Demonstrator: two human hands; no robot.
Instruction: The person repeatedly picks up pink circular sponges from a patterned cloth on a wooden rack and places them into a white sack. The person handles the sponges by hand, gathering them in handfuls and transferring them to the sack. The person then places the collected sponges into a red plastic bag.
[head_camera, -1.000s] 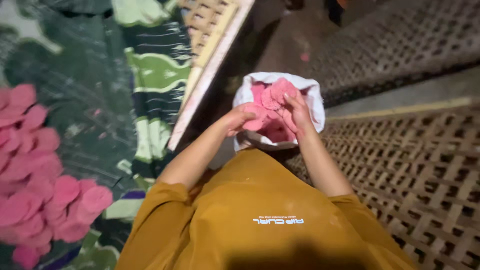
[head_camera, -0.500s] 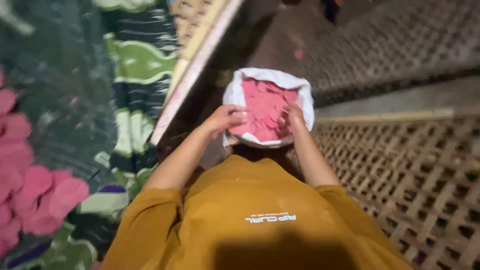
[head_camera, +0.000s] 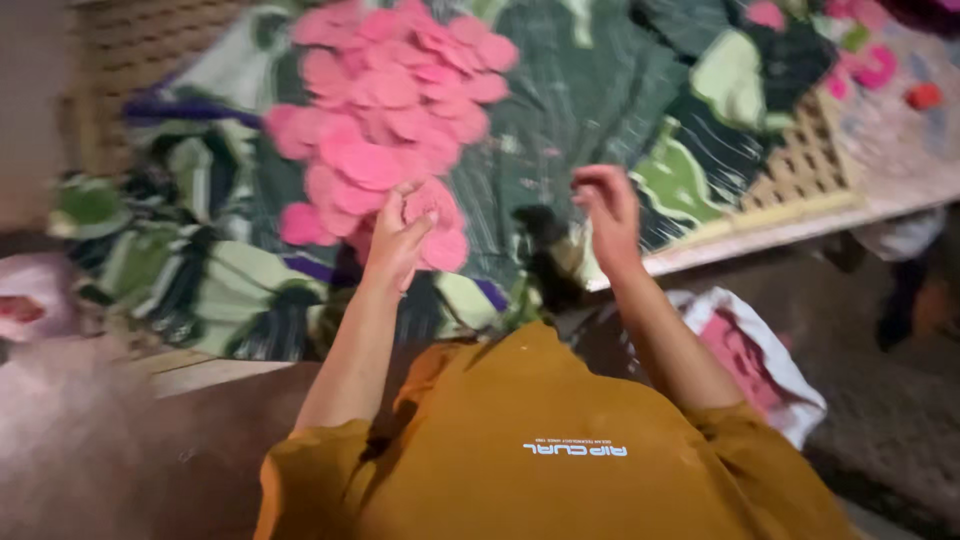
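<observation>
Pink disc (head_camera: 432, 200) flat under left hand (head_camera: 398, 240), no long axis

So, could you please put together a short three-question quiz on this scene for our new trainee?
1. True or false: the left hand touches a pink disc at the edge of the pink pile.
2. Which colour is the cloth under the discs? A) green patterned B) plain white C) red
3. Fill in: the white bag by the person's right arm holds ____ discs.

Key: 1 true; 2 A; 3 pink. The right hand appears empty, fingers loosely curled.
</observation>
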